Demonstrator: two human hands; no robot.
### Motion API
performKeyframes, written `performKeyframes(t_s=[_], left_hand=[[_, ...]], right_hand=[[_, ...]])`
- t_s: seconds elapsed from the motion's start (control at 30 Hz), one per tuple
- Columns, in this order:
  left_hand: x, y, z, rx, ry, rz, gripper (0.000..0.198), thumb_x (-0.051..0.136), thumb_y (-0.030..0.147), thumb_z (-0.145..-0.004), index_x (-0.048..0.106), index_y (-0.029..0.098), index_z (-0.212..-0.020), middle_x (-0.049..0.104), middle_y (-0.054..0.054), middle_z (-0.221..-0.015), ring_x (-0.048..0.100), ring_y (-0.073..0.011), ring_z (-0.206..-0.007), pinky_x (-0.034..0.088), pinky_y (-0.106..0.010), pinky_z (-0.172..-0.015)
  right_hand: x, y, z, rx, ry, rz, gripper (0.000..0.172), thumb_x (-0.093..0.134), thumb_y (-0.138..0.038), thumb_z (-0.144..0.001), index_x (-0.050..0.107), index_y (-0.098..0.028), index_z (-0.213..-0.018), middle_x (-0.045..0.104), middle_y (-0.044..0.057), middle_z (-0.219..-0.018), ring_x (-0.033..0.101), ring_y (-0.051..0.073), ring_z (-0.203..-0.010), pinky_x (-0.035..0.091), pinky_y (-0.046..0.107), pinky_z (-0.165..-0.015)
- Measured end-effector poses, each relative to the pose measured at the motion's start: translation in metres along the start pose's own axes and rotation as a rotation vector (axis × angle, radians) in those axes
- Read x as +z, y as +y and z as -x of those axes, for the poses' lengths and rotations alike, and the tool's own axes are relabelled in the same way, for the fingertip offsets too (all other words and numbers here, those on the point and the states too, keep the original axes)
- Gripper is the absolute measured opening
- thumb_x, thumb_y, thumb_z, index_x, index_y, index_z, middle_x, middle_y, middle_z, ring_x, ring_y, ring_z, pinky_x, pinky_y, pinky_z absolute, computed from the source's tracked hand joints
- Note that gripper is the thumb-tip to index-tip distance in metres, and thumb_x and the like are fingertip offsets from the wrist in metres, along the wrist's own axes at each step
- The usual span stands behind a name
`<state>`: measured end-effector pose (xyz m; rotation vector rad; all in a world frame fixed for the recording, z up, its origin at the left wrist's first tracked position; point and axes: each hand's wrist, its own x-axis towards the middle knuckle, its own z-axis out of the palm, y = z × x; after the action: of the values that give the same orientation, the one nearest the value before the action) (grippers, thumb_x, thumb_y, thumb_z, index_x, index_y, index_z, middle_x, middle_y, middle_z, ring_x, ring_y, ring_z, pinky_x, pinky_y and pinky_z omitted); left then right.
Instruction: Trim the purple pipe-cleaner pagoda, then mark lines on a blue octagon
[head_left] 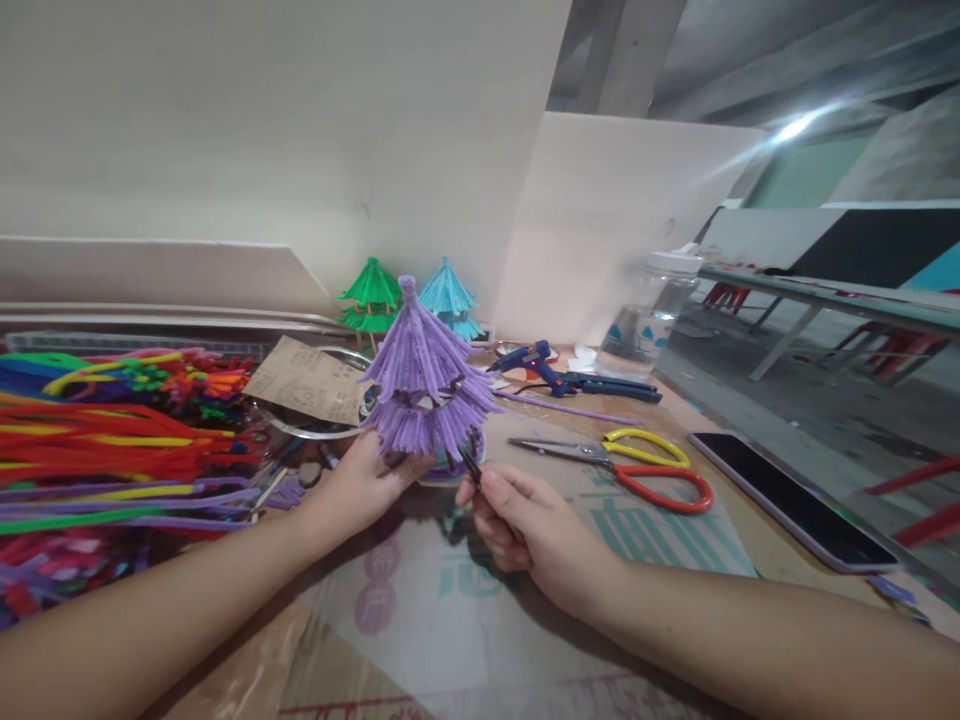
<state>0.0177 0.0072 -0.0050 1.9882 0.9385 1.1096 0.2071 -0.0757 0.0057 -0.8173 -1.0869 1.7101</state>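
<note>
Spotter: Two hands, one piece. Your left hand is closed round the underside of the purple pipe-cleaner tree, holding it upright over the middle of the desk. Your right hand, just right of it, pinches a thin dark stem at the tree's lower fringe.

Operator: Grip sound?

Spotter: Looks so. My judgement: hold low, under the bottom tier, so the fringes aren't crushed. Pinch the stem close to its tip and work it straight, not sideways.

Operator: What's around?

Spotter: Scissors lie right of your hands, the glue gun beyond them, and a phone is at the right edge. Loose pipe cleaners are heaped on the left. A green tree and a blue tree stand by the far wall. I cannot tell whether the stem is a tool or part of the tree.
</note>
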Motion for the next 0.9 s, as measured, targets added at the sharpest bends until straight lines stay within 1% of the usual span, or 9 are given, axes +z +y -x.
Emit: performKeyframes(t_s=[0.4,0.47,0.53,0.6,0.63,0.7,0.8,0.87,0.9], left_hand=[[-0.001,0.006,-0.001,0.001,-0.012,-0.006,0.038,0.065,0.052,-0.079,0.065,0.019,-0.098,0.077,-0.01,-0.099,0.072,-0.0289,-0.095,0.058,-0.041,-0.09],[-0.001,0.003,-0.002,-0.008,-0.01,-0.002,0.039,0.066,0.054,-0.079,0.065,0.019,-0.097,0.077,-0.01,-0.098,0.072,-0.0292,-0.094,0.058,-0.042,-0.09],[-0.001,-0.001,-0.003,-0.02,0.026,-0.003,0.044,0.067,0.055,-0.078,0.065,0.018,-0.101,0.077,-0.011,-0.1,0.072,-0.0303,-0.096,0.058,-0.044,-0.091],[0.0,-0.004,-0.004,-0.03,0.076,0.005,0.048,0.069,0.057,-0.077,0.065,0.017,-0.103,0.077,-0.012,-0.103,0.071,-0.0311,-0.098,0.056,-0.046,-0.093],[0.0,-0.004,-0.005,-0.033,0.091,0.019,0.05,0.069,0.058,-0.077,0.065,0.016,-0.103,0.077,-0.013,-0.105,0.071,-0.0313,-0.1,0.056,-0.047,-0.095],[0.0,-0.004,-0.006,-0.034,0.094,0.066,0.051,0.069,0.06,-0.076,0.065,0.016,-0.103,0.077,-0.013,-0.106,0.071,-0.0315,-0.101,0.055,-0.047,-0.097],[0.001,-0.002,-0.007,-0.05,0.077,0.145,0.055,0.072,0.061,-0.075,0.064,0.016,-0.104,0.077,-0.014,-0.107,0.07,-0.0319,-0.106,0.054,-0.046,-0.098],[0.002,-0.001,-0.007,-0.072,0.093,0.173,0.057,0.074,0.062,-0.072,0.063,0.016,-0.105,0.076,-0.014,-0.107,0.069,-0.0327,-0.109,0.053,-0.046,-0.099],[0.002,-0.001,-0.007,-0.078,0.105,0.179,0.059,0.075,0.062,-0.071,0.063,0.016,-0.106,0.076,-0.014,-0.108,0.068,-0.0332,-0.111,0.052,-0.047,-0.101]], right_hand=[[0.0,0.002,0.0,-0.063,0.037,0.068,0.051,0.07,-0.068,-0.077,0.057,-0.019,-0.084,0.034,-0.011,-0.054,0.018,0.005,-0.043,0.013,0.02,-0.041],[0.001,0.005,0.004,-0.128,0.068,0.238,0.041,0.064,-0.06,-0.085,0.061,-0.019,-0.091,0.04,-0.007,-0.059,0.032,0.009,-0.049,0.027,0.021,-0.045],[0.003,0.005,0.009,-0.237,0.045,0.526,0.025,0.06,-0.042,-0.092,0.066,-0.02,-0.103,0.057,0.002,-0.078,0.055,0.017,-0.072,0.047,0.028,-0.063],[0.003,0.0,0.014,-0.319,-0.034,0.829,0.027,0.054,-0.026,-0.094,0.067,-0.021,-0.118,0.064,0.011,-0.107,0.06,0.024,-0.102,0.049,0.04,-0.09],[0.002,-0.005,0.015,-0.333,-0.084,0.955,0.033,0.052,-0.021,-0.094,0.066,-0.021,-0.124,0.064,0.013,-0.117,0.059,0.027,-0.109,0.047,0.044,-0.096],[0.0,-0.017,0.017,-0.349,-0.146,1.141,0.039,0.052,-0.018,-0.093,0.064,-0.019,-0.13,0.063,0.017,-0.12,0.06,0.029,-0.107,0.048,0.047,-0.095],[-0.005,-0.041,0.023,-0.475,-0.162,1.252,0.031,0.059,-0.016,-0.087,0.073,-0.019,-0.115,0.067,0.016,-0.11,0.062,0.029,-0.098,0.049,0.048,-0.09],[-0.006,-0.058,0.032,-0.582,-0.106,1.11,0.017,0.062,-0.02,-0.09,0.077,-0.023,-0.096,0.07,0.012,-0.098,0.063,0.029,-0.094,0.048,0.049,-0.089],[-0.005,-0.065,0.037,-0.579,-0.049,0.973,0.014,0.064,-0.023,-0.09,0.077,-0.025,-0.096,0.071,0.01,-0.093,0.063,0.028,-0.092,0.048,0.048,-0.088]])
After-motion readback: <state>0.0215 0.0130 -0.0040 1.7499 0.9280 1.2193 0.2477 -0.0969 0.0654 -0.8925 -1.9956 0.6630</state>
